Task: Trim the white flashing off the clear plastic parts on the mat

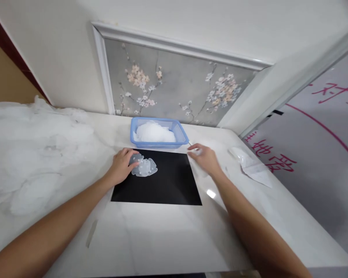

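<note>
Translucent plastic pieces (146,168) lie on the far-left part of the black mat (165,185); bent fingers of the left hand (121,166) rest on them, grip not discernible. The right hand (206,157), fingers open, lies off the mat's far-right corner; 1 blue basket (159,145) stands just beyond its far edge.

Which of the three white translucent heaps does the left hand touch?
The small flat heap on the black mat, under the left hand. Another heap fills the blue basket behind it; the largest heap sprawls at the table's left, both untouched.
</note>
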The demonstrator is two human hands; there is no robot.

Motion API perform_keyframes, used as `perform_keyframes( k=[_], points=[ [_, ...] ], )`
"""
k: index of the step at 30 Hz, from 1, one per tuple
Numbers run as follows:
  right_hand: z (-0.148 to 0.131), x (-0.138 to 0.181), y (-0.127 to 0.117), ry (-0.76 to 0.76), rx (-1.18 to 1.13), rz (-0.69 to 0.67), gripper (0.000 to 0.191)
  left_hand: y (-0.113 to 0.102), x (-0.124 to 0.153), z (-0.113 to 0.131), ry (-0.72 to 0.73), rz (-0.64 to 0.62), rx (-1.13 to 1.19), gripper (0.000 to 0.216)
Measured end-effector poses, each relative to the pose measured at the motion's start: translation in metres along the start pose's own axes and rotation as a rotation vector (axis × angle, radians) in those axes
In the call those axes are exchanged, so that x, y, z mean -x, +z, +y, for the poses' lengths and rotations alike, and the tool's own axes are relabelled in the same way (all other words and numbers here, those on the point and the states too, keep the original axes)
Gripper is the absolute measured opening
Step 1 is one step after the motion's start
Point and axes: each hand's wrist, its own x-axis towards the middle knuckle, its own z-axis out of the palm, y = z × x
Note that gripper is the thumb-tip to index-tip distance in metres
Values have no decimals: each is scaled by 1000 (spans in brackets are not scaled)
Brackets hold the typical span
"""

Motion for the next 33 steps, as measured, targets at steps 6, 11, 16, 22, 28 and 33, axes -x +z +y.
perform_keyframes(
  k=[6,11,16,22,28,33],
  points=[
    [-73,38,70,-485,116,-432,34,-10,0,10,-169,111,490,39],
    [-83,50,83,-685,176,-357,14,-16,-1,11,-283,147,675,20],
    [-59,50,62,-357,-430,-331,18,-11,6,20,-378,91,904,26],
    [-33,35,40,223,-837,-411,37,-8,11,37,-564,-95,1262,20],
    [-20,24,36,273,-1015,-580,44,-11,5,38,-579,-81,1302,38],
    [-18,25,35,266,-1079,-636,40,-7,2,33,-507,-48,1189,36]
  ],
)
